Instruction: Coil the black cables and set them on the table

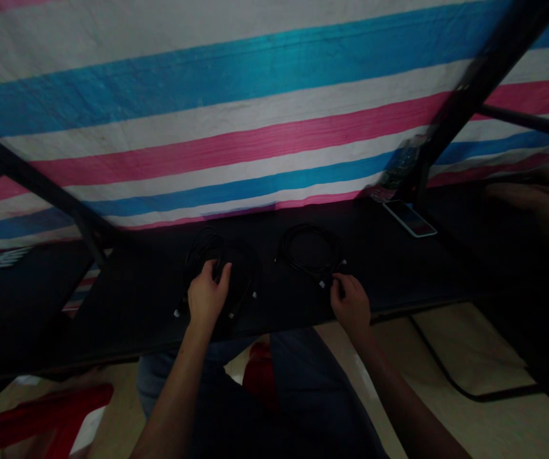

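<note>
The left hand is gripping the left cable coil on the counter, perhaps keeping its loops together; the right hand is resting curled at the right coil there; its grip I cannot tell.

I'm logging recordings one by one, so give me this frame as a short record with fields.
Left hand: on the left cable coil; grip unclear
Right hand: at the near side of the right cable coil, beside a pale connector; grip unclear
Surface: black table
Right side: phone, bottle, another person's hand
Backdrop: striped sheet
Light: dim
</note>
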A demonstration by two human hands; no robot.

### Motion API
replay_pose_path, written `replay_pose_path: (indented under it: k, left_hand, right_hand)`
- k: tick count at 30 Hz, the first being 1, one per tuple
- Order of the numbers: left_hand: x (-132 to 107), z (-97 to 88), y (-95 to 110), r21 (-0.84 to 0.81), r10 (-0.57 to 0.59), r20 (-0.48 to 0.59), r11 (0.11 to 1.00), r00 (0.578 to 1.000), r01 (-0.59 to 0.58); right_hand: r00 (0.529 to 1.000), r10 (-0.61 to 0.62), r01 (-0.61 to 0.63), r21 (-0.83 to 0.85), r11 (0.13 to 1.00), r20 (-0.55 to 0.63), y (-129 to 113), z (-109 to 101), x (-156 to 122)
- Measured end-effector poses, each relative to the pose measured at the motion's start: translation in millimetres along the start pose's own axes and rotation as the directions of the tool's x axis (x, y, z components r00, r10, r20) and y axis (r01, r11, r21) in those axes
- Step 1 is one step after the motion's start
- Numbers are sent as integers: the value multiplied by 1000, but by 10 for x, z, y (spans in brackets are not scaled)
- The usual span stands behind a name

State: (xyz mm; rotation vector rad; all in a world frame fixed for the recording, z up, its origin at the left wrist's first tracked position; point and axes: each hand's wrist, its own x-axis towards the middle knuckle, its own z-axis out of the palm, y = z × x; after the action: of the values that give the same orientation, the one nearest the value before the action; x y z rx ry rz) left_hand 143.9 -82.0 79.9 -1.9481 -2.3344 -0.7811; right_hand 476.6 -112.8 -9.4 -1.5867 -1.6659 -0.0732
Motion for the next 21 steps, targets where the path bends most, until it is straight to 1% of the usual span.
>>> replay_pose_path:
  k: [2,3,4,6,7,8,9,11,12,14,15,17,19,21]
  left_hand:
    - [61,-132,-67,-29,-35,-164,999,986,30]
    - [89,-206,-103,-45,-53,-247,998,968,43]
    - [115,-283,-137,-68,-74,-336,996,939,54]
    - [153,-429,-199,-115,-110,-499,992,859,61]
    - [165,-489,-224,-134,-126,-552,989,824,61]
    - [171,-537,-245,-147,-137,-579,987,804,62]
    - [173,-569,-262,-158,-145,-592,985,793,62]
    - [159,-579,-284,-179,-146,-594,983,791,47]
    - [144,-557,-289,-183,-137,-585,983,799,35]
    - [96,-473,-291,-181,-115,-553,983,825,16]
    - [63,-416,-286,-176,-96,-523,984,847,3]
    - [-21,-286,-259,-153,-27,-427,987,904,-43]
    - [-126,-150,-207,-132,78,-298,984,951,-122]
    - [-242,-23,-132,-132,184,-173,969,968,-207]
  right_hand:
    - [1000,2,-2,0,1000,3,-2,-4,0]
    - [1000,4,-4,-1,1000,4,-6,-6,1]
    - [1000,7,-7,-2,1000,6,-11,-10,2]
    - [1000,13,-13,-2,1000,10,-22,-17,7]
    - [1000,15,-15,-2,1000,13,-27,-21,9]
    - [1000,16,-16,-1,1000,16,-31,-24,11]
    - [1000,17,-17,-1,1000,16,-32,-25,12]
    - [1000,15,-15,-7,1000,15,-29,-25,10]
    - [1000,15,-15,-13,1000,10,-24,-23,8]
    - [1000,16,-16,-25,1000,4,-13,-15,3]
    - [1000,15,-15,-28,999,4,-7,-12,1]
    - [1000,13,-13,-25,1000,5,1,-6,-1]
    - [1000,14,-14,-19,1000,8,4,-5,0]
    - [1000,20,-20,-14,1000,8,3,-7,2]
